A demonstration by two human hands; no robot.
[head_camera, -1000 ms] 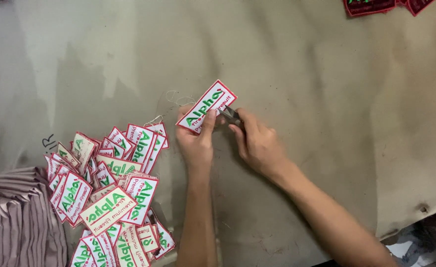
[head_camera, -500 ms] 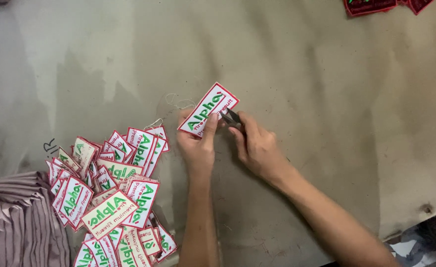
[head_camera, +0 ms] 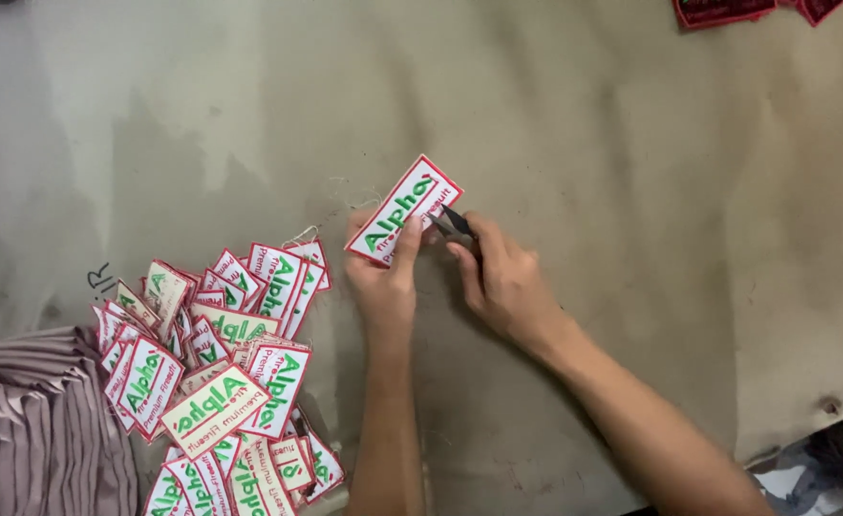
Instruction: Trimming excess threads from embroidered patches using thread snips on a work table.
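Nearest the camera, at the lower left, a loose heap of embroidered patches (head_camera: 221, 373) with white faces, red borders and green lettering spills across the bench (head_camera: 631, 172), and beside it lies a stack of folded mauve cloth (head_camera: 30, 420). Just beyond, the left hand (head_camera: 383, 277) pinches one such patch (head_camera: 404, 210) between thumb and fingers, holding it tilted above the bench. The right hand (head_camera: 502, 282) is closed around a small dark thread snip (head_camera: 452, 224), its blades touching the patch's right edge. A few loose threads (head_camera: 354, 196) lie on the bench just beside the patch. At the far edge, some dark red patches (head_camera: 727, 11) sit well apart from the work.

The risk, as it looks: the blades are right against the red border stitching, so a slight slip or a twist of the patch could cut the border itself. The left fingertips also lie near the blades and could get nicked.
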